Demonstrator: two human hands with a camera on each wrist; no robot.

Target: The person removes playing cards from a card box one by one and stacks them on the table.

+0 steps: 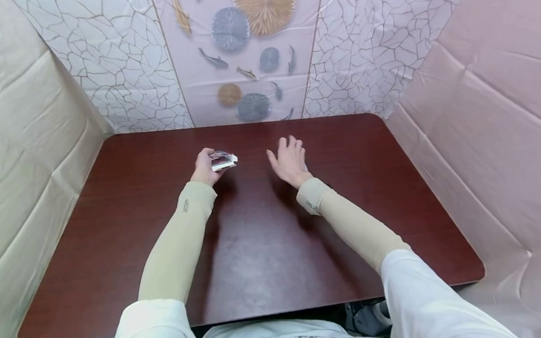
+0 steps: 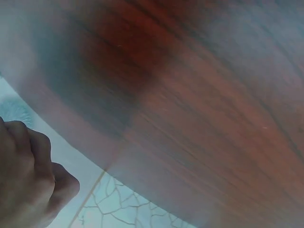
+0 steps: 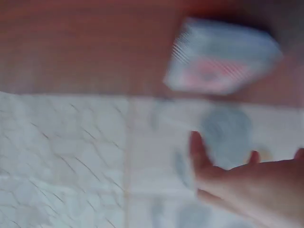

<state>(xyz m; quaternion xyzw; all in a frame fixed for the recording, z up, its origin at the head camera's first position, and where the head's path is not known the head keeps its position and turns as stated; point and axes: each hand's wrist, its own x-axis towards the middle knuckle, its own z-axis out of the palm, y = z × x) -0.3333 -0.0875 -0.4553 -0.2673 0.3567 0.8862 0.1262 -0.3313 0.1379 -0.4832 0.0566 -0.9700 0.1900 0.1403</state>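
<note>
In the head view my left hand (image 1: 203,169) grips a small flat box (image 1: 223,161) above the far part of the table. The box has white edges, a printed top and a dark reddish face. The left wrist view shows curled fingers (image 2: 40,149), but the box is out of sight there. My right hand (image 1: 290,161) is held over the table with its fingers spread. A blurred white-and-pink boxlike thing (image 3: 218,61) appears in the right wrist view, apart from the visible fingers; its exact kind is unclear. The hand mostly hides that area in the head view.
A dark red-brown table (image 1: 257,252) with rounded corners spans the space before me. Patterned cloth (image 1: 129,58) hangs behind its far edge. Pale padded sheets (image 1: 28,168) close in both sides.
</note>
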